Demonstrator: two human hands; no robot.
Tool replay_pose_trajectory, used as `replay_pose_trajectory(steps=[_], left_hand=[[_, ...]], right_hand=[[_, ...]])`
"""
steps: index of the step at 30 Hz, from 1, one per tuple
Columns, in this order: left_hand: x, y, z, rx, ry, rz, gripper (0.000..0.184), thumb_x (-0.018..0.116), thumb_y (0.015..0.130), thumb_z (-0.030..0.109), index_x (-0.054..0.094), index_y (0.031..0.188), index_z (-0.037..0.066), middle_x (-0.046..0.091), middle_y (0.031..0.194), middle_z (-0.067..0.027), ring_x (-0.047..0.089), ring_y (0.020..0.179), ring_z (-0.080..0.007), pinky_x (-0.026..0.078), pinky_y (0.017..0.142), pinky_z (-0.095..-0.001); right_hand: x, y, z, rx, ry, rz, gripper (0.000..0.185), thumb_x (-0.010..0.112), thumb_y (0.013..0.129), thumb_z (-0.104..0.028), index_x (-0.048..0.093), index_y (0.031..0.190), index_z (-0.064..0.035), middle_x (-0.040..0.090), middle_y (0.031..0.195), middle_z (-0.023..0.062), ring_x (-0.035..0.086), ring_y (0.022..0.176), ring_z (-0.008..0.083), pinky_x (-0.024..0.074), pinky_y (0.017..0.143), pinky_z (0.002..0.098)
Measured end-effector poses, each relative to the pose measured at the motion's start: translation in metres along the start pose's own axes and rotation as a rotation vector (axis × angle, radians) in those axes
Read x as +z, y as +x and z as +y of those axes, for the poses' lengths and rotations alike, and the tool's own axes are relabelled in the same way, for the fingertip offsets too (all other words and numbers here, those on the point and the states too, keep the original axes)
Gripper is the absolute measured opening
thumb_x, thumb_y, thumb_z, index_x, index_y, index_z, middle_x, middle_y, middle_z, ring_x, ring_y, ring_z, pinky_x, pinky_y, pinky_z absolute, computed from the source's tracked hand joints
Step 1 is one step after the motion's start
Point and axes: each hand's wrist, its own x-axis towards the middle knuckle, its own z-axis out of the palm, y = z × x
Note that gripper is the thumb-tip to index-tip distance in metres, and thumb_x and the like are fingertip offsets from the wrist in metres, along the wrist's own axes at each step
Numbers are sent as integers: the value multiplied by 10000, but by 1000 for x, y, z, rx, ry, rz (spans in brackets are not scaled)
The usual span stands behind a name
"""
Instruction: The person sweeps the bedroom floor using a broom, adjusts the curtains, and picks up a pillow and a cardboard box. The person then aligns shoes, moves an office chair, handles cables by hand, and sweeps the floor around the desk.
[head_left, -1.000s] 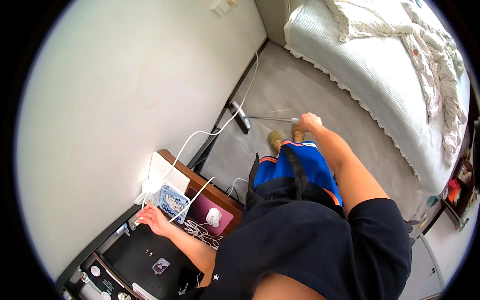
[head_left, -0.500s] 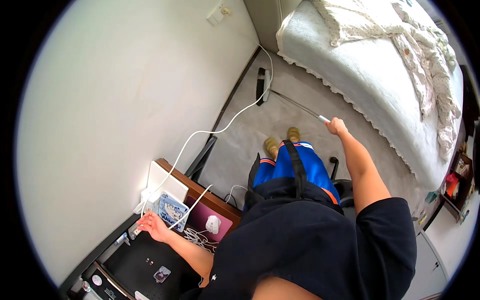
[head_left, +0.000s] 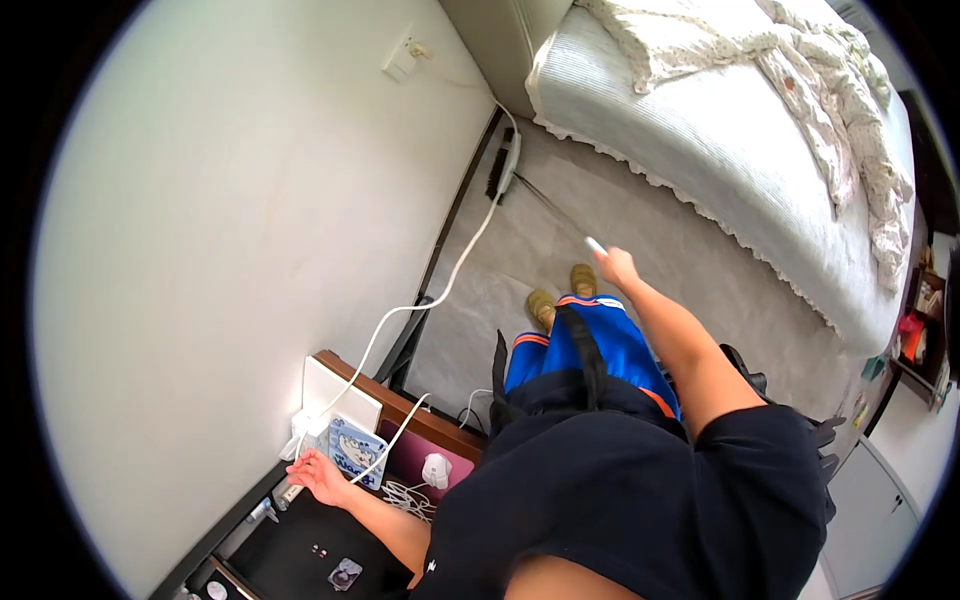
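Observation:
My right hand is closed around the white grip of a long-handled broom. The thin handle slants up and left to the broom head, whose dark bristles lie on the grey floor beside the wall's dark skirting. A white cable runs close to the broom head, down along the wall to the desk. Over the desk's back edge, next to the cable, is my left hand, its fingers partly curled; whether they hold the cable is too small to tell.
A bed with rumpled bedding fills the upper right. The desk at lower left bears a blue-white box, a white plug and coiled cables. A black chair part stands behind my right arm.
The broom head has swung from beside the desk up toward the far corner, then shifted left against the skirting. My right hand went out to the right and came back left. My left hand stays near the cable.

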Motion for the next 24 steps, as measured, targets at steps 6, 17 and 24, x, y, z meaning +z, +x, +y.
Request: replay_pose_trajectory(steps=[6,17,24], left_hand=[[14,3,-12,8,11,52,219,384,879,115,595,931,141,584,935,-62,484,849,-228,349,786,-391],[21,4,-43,8,171,-53,250,379,874,68,554,1028,158,545,988,-82,472,847,-224,363,776,-376],[34,3,-91,-187,130,-61,228,420,852,83,552,1028,142,534,1002,-74,473,830,-213,369,755,-365]], right_hand=[[-21,29,-68,311,104,-62,378,471,789,-369,571,1029,-95,555,1050,153,521,1000,300,425,826,401],[-3,-84,154,407,111,165,548,448,800,-446,577,832,86,573,835,268,564,824,364,436,679,400],[-14,-152,201,806,591,131,483,509,804,-368,537,1004,71,577,952,202,578,833,256,440,671,329]])
